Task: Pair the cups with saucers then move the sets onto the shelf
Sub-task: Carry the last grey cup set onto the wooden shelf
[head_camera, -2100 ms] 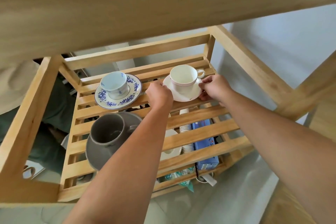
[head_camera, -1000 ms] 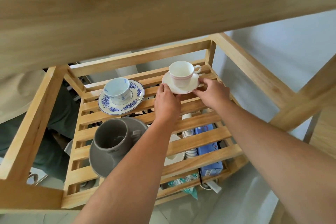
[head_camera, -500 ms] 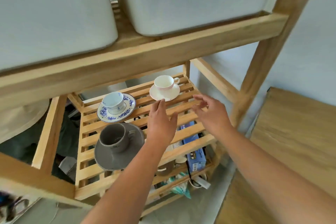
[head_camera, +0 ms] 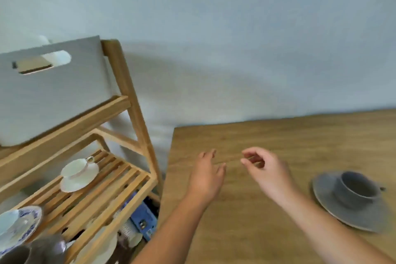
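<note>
A grey cup [head_camera: 356, 188] stands on a grey saucer [head_camera: 327, 201] on the wooden table [head_camera: 246, 221] at the right. My left hand [head_camera: 206, 174] and my right hand [head_camera: 265, 170] hover empty over the table, left of that set, fingers loosely apart. On the slatted wooden shelf [head_camera: 102, 197] at the left sits a white cup [head_camera: 80, 166] on a white saucer [head_camera: 77, 180]. A blue-patterned cup and saucer [head_camera: 19, 224] and a grey cup [head_camera: 15, 256] show at the lower left edge of the shelf.
A grey storage bin [head_camera: 51, 92] sits on the shelf level above. Under the slats lie a blue box [head_camera: 142, 218] and stacked white items. A pale wall stands behind the table and the shelf.
The view has swung right from the shelf to the table. Both hands let go of the white cup set, left it on the shelf and moved over the table.
</note>
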A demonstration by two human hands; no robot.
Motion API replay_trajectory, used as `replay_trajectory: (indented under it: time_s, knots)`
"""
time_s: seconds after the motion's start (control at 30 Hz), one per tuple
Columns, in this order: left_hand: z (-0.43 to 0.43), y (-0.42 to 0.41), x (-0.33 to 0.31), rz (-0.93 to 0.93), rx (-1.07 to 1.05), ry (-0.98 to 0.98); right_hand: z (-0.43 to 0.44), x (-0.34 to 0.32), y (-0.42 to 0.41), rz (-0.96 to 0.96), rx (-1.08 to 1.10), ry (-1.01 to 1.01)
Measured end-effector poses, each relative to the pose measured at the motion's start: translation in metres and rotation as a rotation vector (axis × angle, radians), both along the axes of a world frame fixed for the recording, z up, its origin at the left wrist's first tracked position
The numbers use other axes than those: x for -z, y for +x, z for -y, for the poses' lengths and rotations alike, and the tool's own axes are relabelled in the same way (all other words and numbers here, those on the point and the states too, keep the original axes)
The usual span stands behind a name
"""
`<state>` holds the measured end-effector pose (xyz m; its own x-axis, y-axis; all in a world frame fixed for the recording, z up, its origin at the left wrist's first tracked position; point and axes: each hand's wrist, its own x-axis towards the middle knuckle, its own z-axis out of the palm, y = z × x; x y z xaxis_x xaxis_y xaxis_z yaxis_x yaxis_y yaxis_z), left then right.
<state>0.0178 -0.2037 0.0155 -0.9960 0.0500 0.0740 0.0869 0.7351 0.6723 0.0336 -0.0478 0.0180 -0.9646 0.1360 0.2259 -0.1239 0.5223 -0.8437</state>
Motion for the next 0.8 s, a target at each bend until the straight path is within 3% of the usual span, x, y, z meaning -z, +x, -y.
replay_trajectory:
  time_s: [0.23,0.43,0.67,0.8]
  knots:
    - [-0.134,-0.001,-0.003,0.09,0.314,0.017,-0.14,-0.012,0.063,0.019,0.395,-0.042]
    - [-0.205,-0.002,0.024,0.35,0.406,0.042,-0.229,0.01,0.103,0.064,0.678,-0.074]
    - [-0.231,-0.008,0.067,0.563,0.282,0.084,-0.271,0.07,0.093,0.373,0.601,0.011]
    - [-0.233,-0.01,0.082,0.552,0.219,0.212,-0.275,0.09,0.075,0.46,0.533,-0.154]
